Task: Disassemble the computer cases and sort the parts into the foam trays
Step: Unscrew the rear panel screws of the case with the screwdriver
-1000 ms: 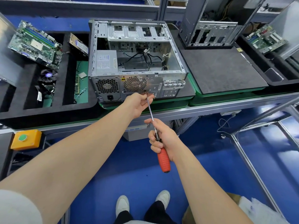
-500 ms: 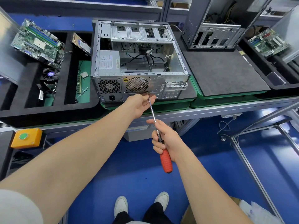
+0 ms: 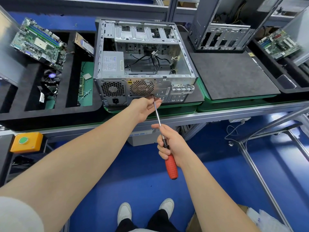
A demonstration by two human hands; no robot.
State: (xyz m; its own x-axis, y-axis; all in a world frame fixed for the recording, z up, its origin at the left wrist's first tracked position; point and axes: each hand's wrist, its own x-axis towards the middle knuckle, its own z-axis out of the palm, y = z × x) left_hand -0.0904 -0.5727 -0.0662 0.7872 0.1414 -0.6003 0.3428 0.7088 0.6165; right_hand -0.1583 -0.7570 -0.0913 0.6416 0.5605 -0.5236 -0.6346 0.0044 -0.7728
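— What's changed in the last second?

— Hardly anything. The computer case point(image 3: 145, 64) lies open side up at my twelve o'clock with its rear panel facing me. The screwdriver point(image 3: 170, 166) tip is on the same spot, at six o'clock of the rear fan grille point(image 3: 141, 87).

— And your hands?

— My right hand point(image 3: 172, 144) is wrapped round the tool where the shaft meets the red handle. My left hand point(image 3: 143, 108) pinches the shaft near the tip with curled fingers, steadying it against the panel.

— Is the screw out?

— I can't tell, because my fingers hide it. Since nothing has shifted, I judge it's still being worked loose. The power supply point(image 3: 112, 63) sits inside at the case's nine o'clock. The foam tray point(image 3: 70, 64) at my ten o'clock already holds a motherboard point(image 3: 39, 43).
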